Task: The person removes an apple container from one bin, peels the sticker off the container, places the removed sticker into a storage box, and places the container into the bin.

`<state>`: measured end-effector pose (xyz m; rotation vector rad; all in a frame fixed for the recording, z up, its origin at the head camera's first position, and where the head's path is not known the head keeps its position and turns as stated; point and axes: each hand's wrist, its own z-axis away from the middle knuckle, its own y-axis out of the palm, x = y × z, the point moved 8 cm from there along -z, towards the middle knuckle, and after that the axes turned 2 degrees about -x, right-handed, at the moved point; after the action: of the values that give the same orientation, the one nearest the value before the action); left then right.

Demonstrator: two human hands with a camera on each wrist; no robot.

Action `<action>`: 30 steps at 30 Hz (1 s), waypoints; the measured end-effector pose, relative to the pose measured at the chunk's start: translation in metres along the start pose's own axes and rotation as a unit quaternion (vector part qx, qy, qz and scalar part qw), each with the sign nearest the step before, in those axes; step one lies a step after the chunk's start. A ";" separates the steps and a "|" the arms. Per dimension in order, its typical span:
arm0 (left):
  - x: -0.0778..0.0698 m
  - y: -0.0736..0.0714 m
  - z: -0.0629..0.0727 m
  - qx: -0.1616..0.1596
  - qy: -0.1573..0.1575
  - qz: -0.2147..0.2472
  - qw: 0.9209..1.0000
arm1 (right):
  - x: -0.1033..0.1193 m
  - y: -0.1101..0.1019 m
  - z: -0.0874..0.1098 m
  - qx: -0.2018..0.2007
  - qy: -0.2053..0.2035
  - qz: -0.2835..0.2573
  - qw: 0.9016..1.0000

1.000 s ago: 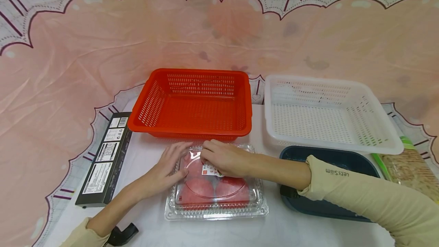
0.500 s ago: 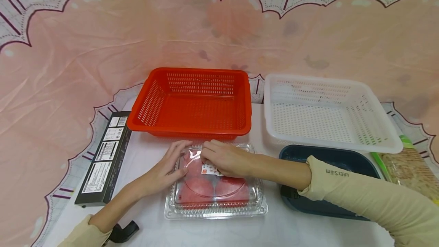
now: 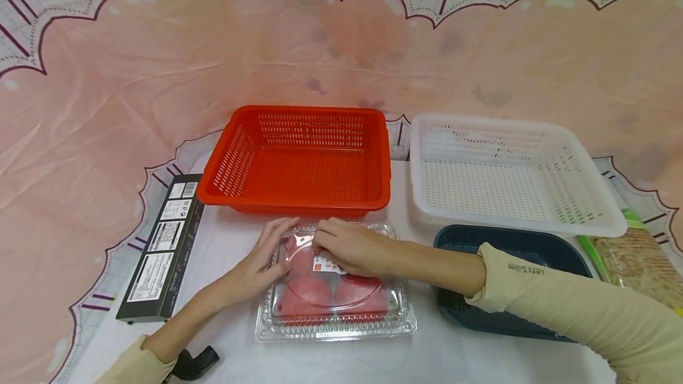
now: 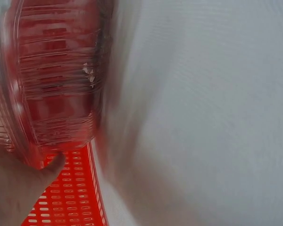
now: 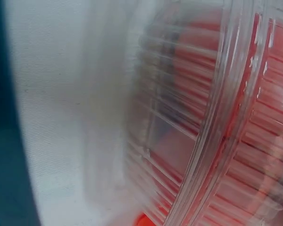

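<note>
A clear plastic clamshell box (image 3: 331, 328) with several round red pieces (image 3: 306, 298) inside lies on the white cloth in the head view. A white printed label (image 3: 324, 264) is on its lid. My left hand (image 3: 256, 268) rests along the box's left side and lid edge, fingers extended and thumb on the lid. My right hand (image 3: 352, 248) reaches across from the right, its fingers curled down at the label and covering part of it; the fingertips are hidden. Both wrist views show the box's ribbed side (image 4: 56, 70) close up.
A red basket (image 3: 315, 176) stands behind the box. To its right are a white basket (image 3: 480, 188) and a dark blue tub (image 3: 512, 328), partly under the right arm. A black box (image 3: 160, 248) lies at left; a green-edged bag (image 3: 640, 253) sits far right.
</note>
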<state>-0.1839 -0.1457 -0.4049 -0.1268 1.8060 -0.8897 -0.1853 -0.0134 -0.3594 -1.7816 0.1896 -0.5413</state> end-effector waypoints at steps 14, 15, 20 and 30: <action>-0.001 -0.001 0.001 -0.002 -0.003 -0.005 1.000 | 0.003 -0.004 0.005 0.006 -0.007 0.010 1.000; -0.001 0.000 0.001 -0.002 -0.004 -0.005 1.000 | 0.003 -0.004 0.005 0.007 -0.007 0.009 1.000; 0.000 0.000 0.001 -0.002 -0.009 -0.004 1.000 | 0.004 -0.005 0.007 0.007 -0.010 0.002 1.000; 0.001 -0.001 0.001 -0.002 -0.012 -0.008 1.000 | 0.007 -0.009 0.011 -0.025 -0.040 0.010 0.999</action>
<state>-0.1838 -0.1470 -0.4053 -0.1548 1.7876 -0.8918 -0.1757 -0.0035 -0.3512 -1.8447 0.1668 -0.4527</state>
